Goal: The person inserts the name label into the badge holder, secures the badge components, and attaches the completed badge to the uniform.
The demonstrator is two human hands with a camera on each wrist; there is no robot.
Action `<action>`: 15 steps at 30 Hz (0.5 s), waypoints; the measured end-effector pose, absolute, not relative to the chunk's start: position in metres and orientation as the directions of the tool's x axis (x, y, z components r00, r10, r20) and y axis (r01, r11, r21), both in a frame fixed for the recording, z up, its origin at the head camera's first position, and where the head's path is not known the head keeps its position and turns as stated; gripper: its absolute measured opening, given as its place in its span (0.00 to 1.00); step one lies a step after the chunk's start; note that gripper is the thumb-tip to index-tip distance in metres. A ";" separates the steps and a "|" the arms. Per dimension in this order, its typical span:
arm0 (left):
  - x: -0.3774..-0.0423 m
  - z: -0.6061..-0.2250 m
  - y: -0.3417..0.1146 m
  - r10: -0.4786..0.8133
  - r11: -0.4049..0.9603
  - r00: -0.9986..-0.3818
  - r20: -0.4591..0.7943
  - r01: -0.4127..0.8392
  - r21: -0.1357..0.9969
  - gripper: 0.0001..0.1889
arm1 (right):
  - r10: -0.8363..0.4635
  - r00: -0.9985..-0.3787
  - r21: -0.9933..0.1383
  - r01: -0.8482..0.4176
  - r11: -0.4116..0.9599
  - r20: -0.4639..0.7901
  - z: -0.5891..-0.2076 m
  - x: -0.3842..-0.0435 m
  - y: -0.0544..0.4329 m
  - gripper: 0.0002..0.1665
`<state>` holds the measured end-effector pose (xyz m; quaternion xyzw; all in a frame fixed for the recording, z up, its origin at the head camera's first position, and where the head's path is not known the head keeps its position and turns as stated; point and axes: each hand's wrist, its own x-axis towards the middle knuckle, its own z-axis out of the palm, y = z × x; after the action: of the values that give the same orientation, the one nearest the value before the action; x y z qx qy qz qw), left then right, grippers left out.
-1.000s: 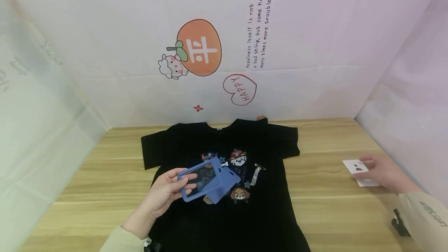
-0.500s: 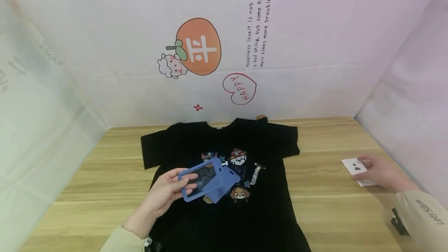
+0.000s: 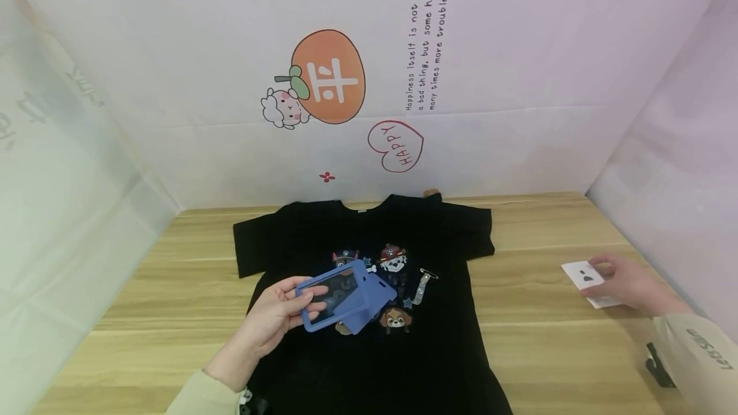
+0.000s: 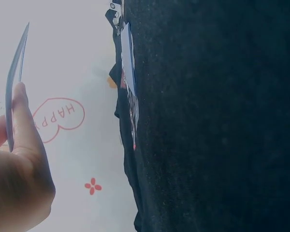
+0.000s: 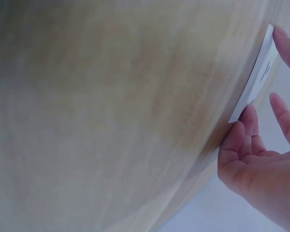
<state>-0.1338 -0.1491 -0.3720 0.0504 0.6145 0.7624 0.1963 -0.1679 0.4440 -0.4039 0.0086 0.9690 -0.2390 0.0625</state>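
Note:
My left hand (image 3: pixel 273 316) pinches a blue card holder (image 3: pixel 360 303) with a clear window, above a black T-shirt (image 3: pixel 369 370). The left wrist view shows the held holder (image 4: pixel 12 92) nearly edge-on between thumb and fingers. Lower down, a flat blue piece (image 4: pixel 128 58) lies on the shirt, looking like another part or a second holder. At the right of the table, my right hand (image 3: pixel 634 284) grips a white card (image 3: pixel 583 274) with dark marks by its edges. In the right wrist view the card (image 5: pixel 256 82) sits close to the wood, between thumb and fingertips.
A short clear strap with a metal pin (image 3: pixel 423 287) lies on the shirt, right of the holder, among cartoon dog prints (image 3: pixel 394 319). The shirt spreads over a wooden table (image 3: pixel 542 351). White printed cloth (image 3: pixel 490 146) stands behind and at both sides. A black object (image 3: pixel 658 367) is by the right sleeve.
The white card tilts slightly and shifts a little left under the right hand. My left hand with the blue card holder stays almost still.

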 end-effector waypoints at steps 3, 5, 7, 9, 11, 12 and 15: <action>-0.134 -0.372 -0.149 0.358 -0.158 -0.919 -0.163 -0.232 0.960 0.15 | -0.022 -0.991 -0.480 0.046 0.876 -0.136 -0.404 -0.168 0.443 0.46; -0.134 -0.372 -0.148 0.357 -0.155 -0.920 -0.161 -0.229 0.961 0.15 | -0.028 -0.989 -0.500 0.048 0.865 -0.143 -0.405 -0.167 0.443 0.46; -0.134 -0.372 -0.149 0.358 -0.158 -0.920 -0.160 -0.229 0.961 0.15 | -0.034 -0.986 -0.523 0.057 0.851 -0.163 -0.406 -0.168 0.443 0.47; -0.133 -0.372 -0.149 0.362 -0.161 -0.919 -0.153 -0.223 0.961 0.14 | -0.030 -0.982 -0.533 0.074 0.843 -0.185 -0.405 -0.168 0.442 0.48; -0.133 -0.372 -0.149 0.362 -0.161 -0.920 -0.151 -0.221 0.962 0.13 | -0.027 -0.978 -0.544 0.092 0.834 -0.206 -0.404 -0.168 0.442 0.50; -0.133 -0.372 -0.150 0.364 -0.160 -0.919 -0.148 -0.218 0.963 0.12 | -0.028 -0.978 -0.543 0.091 0.835 -0.207 -0.404 -0.168 0.441 0.50; -0.133 -0.372 -0.150 0.361 -0.154 -0.921 -0.148 -0.216 0.964 0.13 | -0.028 -0.983 -0.510 0.070 0.857 -0.183 -0.402 -0.167 0.439 0.52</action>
<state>-0.1329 -0.1501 -0.3721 0.0584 0.6219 0.7574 0.1902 -0.1668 0.4395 -0.4021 0.0110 0.9593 -0.2668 0.0923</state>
